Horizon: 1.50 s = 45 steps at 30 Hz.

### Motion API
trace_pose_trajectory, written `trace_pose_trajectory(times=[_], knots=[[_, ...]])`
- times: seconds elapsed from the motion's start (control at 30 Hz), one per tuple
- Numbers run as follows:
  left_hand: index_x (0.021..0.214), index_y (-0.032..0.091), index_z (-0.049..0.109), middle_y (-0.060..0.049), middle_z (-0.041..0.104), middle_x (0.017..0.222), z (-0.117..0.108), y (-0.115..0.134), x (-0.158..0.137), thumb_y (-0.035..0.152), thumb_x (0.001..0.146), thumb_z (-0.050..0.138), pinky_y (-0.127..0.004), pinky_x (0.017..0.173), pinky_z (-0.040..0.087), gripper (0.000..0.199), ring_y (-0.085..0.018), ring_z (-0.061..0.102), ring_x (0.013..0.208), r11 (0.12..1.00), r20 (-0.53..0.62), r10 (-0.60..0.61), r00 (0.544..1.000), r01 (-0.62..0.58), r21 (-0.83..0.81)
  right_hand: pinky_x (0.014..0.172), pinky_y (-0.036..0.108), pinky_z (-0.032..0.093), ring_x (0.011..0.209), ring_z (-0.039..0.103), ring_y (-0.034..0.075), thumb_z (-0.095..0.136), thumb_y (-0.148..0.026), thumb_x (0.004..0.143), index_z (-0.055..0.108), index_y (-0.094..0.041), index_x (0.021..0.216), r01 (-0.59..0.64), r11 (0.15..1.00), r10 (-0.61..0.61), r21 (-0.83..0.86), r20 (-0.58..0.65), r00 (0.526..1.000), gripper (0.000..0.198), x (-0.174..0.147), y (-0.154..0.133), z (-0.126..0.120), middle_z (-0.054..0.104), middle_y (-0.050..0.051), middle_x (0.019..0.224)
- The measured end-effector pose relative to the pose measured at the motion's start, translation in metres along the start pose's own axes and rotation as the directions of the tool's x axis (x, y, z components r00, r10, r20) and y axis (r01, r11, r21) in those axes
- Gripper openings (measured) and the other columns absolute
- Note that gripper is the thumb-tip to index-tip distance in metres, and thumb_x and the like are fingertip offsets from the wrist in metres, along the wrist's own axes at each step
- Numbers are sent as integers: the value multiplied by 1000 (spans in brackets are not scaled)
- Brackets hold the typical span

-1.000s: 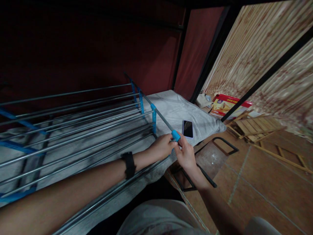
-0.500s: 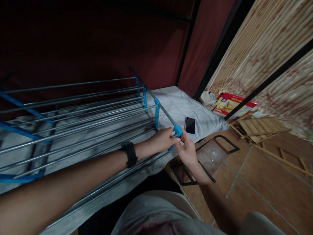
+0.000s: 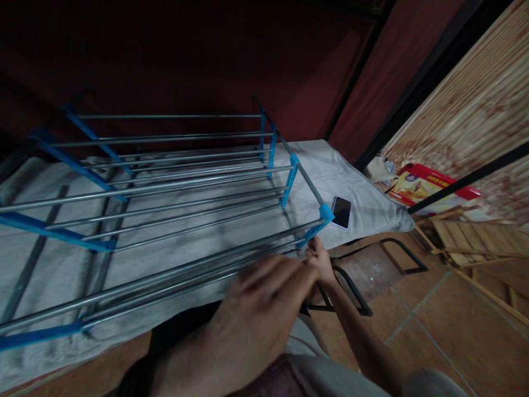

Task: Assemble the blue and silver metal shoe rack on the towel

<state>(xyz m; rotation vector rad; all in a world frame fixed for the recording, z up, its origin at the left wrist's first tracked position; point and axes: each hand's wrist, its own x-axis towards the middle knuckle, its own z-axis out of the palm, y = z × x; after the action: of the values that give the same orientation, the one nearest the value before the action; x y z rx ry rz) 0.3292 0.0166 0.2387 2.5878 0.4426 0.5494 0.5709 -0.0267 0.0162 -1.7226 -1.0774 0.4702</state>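
A shoe rack (image 3: pixel 215 179) of grey metal tubes with blue plastic brackets lies partly assembled on a grey cloth (image 3: pixel 322 165). At its near right corner, an upright tube runs into a blue corner bracket (image 3: pixel 326 213). My right hand (image 3: pixel 321 262) is at the lower end of this bracket, its fingers closed against it; the fingertips are partly hidden. My left hand (image 3: pixel 256 314) hangs close to the camera, in front of the near tubes and apart from the bracket. It is smeared by motion, and its fingertips are hidden behind its back.
A phone (image 3: pixel 342 212) lies on the cloth right of the rack. Beyond the cloth's edge stands a low seat with a black metal frame (image 3: pixel 405 256). Farther right are a folded wooden rack (image 3: pixel 475 242) and a red and yellow box (image 3: pixel 430 184). A dark red wall is behind.
My left hand has left the blue corner bracket and drawn back toward the camera. My right hand has slid down to the bracket's lower end. The view has shifted left.
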Motion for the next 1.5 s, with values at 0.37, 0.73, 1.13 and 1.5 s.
trace_pose_trajectory(times=[0.37, 0.73, 1.13, 1.5], knots=[[140, 17, 48, -13, 49, 147, 159, -113, -33, 4, 88, 33, -44, 115, 35, 55, -25, 45, 137, 936, 212, -290, 933, 231, 264, 77, 35, 48, 76, 58, 21, 42, -19, 76, 58, -18, 100, 13, 975, 3, -224, 71, 997, 29, 2, 25, 11, 61, 3, 80], [139, 17, 46, -15, 59, 135, 173, -127, -6, -2, 87, 33, -40, 101, 49, 57, -24, 59, 121, 936, 291, -327, 899, 265, 234, 80, 34, 48, 82, 60, 20, 42, -15, 77, 57, -17, 100, 48, 965, -17, -258, 123, 992, 28, 4, 30, 10, 65, 6, 89], [140, 21, 45, -12, 59, 137, 185, -139, -3, -4, 86, 35, -41, 108, 43, 60, -24, 56, 126, 926, 194, -366, 910, 336, 173, 85, 34, 48, 90, 63, 22, 46, -22, 81, 57, -18, 107, -8, 965, 48, -261, 147, 988, 28, 8, 35, 11, 68, 8, 97], [142, 22, 44, -11, 56, 140, 191, -144, -6, -7, 84, 38, -40, 109, 43, 65, -24, 53, 129, 938, 187, -345, 920, 328, 112, 86, 35, 48, 93, 66, 25, 53, -28, 84, 58, -18, 106, -66, 945, 98, -320, 86, 992, 25, 9, 29, 16, 69, 10, 101]])
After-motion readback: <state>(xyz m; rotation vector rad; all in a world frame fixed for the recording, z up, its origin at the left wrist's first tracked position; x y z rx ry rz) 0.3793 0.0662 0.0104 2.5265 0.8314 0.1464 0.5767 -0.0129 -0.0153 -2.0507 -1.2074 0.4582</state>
